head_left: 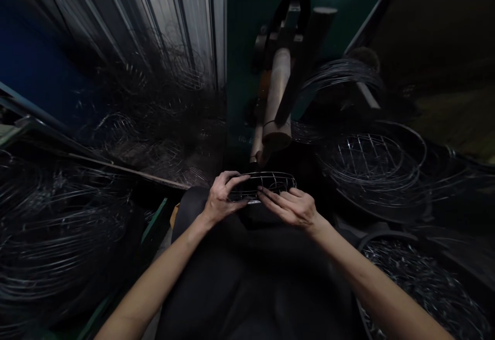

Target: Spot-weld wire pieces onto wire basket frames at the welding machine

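- Dim workshop; wire heaps (62, 247) flank a metal cylinder (279, 82).
- Wire frame (275, 179) is at the dark lap's (255, 273) far edge.
- Left hand (221, 196) is clamped on its left end, right hand (296, 207) on its right.
- Handling or checking seems in hand; the next move calls for steady, even grip.

Thin, shiny metal wire forms the rack (274, 173), its glint set against the dark, matt, smooth-looking covering of a lap (251, 273). Dull, scuffed metal marks the cylinder (281, 77), while the green panel (247, 0) carries a faint gloss. Ridged sheet metal gleams softly on the wall (143, 0); loose metal bits (417, 273) and wire rings (58, 257) glitter in shadow.
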Demonstrator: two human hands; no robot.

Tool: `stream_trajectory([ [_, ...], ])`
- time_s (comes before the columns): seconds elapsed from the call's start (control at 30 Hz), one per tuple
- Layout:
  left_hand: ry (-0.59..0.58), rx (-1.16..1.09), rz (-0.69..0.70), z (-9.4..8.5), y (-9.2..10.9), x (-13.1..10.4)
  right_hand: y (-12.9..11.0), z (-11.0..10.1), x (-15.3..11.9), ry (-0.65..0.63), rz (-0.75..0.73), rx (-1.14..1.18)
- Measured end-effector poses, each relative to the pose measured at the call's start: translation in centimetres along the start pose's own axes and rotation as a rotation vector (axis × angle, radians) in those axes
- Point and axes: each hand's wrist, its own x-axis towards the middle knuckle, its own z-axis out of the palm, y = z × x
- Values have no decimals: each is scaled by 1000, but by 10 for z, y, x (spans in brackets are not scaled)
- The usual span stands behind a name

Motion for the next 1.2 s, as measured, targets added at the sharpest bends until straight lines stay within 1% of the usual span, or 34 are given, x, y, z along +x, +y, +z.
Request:
stream_trajectory([
  [0.2,15,9,2,0,-4,8,5,6,-3,17,-11,-28],
  [0.33,33,12,27,4,-7,7,3,8,-5,-6,2,-40],
  [0.47,44,27,24,10,-10,6,1,11,-7,-10,17,-69],
  [0.57,57,43,69,11,-13,8,3,12,-7,5,-2,-97],
  [0.7,36,55,80,10,-16,10,4,11,-5,-6,-3,-103],
  [0.9,10,41,95,5,-13,11,4,8,-4,20,-12,-60],
  [1.03,-10,17,79,4,-12,13,6,6,-5,-28,-24,-61],
  [1.2,-12,-23,54,4,-10,13,7,5,-6,-8,-4,-42],
])
